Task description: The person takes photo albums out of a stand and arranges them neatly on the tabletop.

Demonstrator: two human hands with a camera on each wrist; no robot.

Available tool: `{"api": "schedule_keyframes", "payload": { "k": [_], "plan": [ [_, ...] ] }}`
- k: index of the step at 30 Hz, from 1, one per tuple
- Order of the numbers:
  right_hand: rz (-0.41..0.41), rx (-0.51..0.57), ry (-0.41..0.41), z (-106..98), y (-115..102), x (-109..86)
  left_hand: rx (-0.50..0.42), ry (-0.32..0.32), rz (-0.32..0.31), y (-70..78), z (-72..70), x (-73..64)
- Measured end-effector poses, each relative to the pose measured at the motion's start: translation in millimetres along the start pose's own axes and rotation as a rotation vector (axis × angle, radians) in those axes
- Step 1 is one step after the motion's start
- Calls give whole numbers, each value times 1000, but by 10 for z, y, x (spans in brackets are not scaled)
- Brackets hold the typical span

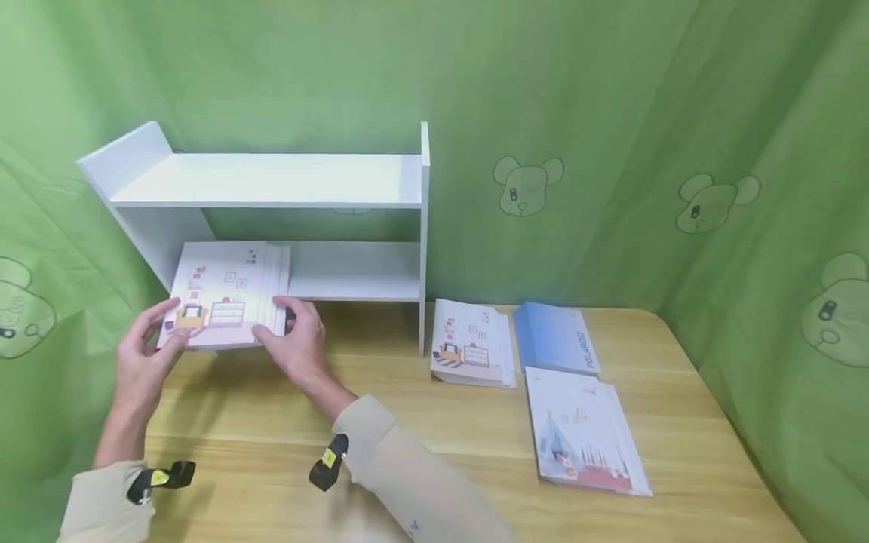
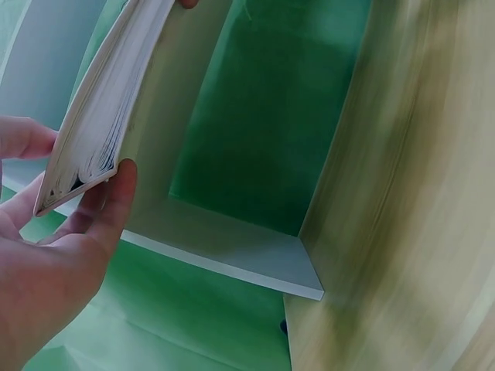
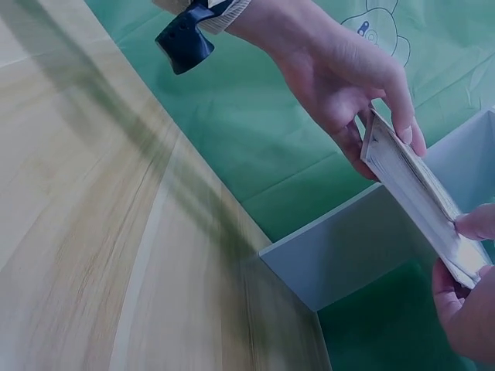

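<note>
A white book (image 1: 224,283) with a drawn armchair and drawers on its cover is held between both hands at the left end of the shelf unit. My left hand (image 1: 144,354) grips its lower left corner, thumb on the cover and fingers beneath, as the left wrist view shows. At the lower right edge my right hand (image 1: 299,339) pinches it between thumb and fingers. The book's page edges (image 2: 116,100) face the left wrist camera. Its far end lies over the lower shelf (image 1: 353,271); whether it touches the shelf is unclear.
The white two-tier shelf unit (image 1: 271,181) stands on the wooden table (image 1: 271,452) against a green curtain (image 1: 611,90). To its right lie a similar white book (image 1: 468,343), a blue POLAROID book (image 1: 553,335) and a tent-pictured book (image 1: 580,430).
</note>
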State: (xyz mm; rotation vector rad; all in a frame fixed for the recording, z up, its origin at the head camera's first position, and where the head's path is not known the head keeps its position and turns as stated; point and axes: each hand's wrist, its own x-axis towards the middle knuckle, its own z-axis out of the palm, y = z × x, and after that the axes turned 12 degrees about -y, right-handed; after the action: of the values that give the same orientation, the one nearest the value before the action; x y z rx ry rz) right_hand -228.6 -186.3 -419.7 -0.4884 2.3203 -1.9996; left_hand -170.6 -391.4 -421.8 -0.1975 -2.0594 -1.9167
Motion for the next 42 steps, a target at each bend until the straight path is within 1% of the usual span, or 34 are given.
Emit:
{"api": "schedule_keyframes", "payload": {
  "k": [3, 8, 10, 12, 16, 19, 22, 25, 32, 39, 42],
  "plan": [
    [-9, -20, -2, -34, 31, -11, 27, -32, 14, -23, 2, -26],
    [-18, -59, -38, -107, 54, -35, 20, -81, 22, -39, 4, -61],
    [-19, -80, -57, -135, 62, -43, 28, -91, 22, -44, 10, -71],
    [-17, -92, -73, -160, 67, -49, 55, -90, 25, -50, 21, -87],
    [-11, -108, -93, -179, 81, -66, 65, -73, 47, -82, 43, -121],
    [-12, -105, -103, -171, 90, -87, 34, -60, 61, -100, 51, -145],
    [-14, -94, -114, -159, 98, -121, 32, -49, 59, -101, 55, -173],
    [-12, -77, -125, -151, 102, -160, 30, -56, 62, -95, 53, -202],
    [-31, -80, -141, -147, 95, -245, -39, -94, 96, -102, 29, -288],
    [-64, -74, -155, -170, 48, -301, -20, -76, 122, -79, 37, -339],
    [-61, -60, -159, -187, 53, -332, -28, -91, 129, -67, 48, -352]
  ]
}}
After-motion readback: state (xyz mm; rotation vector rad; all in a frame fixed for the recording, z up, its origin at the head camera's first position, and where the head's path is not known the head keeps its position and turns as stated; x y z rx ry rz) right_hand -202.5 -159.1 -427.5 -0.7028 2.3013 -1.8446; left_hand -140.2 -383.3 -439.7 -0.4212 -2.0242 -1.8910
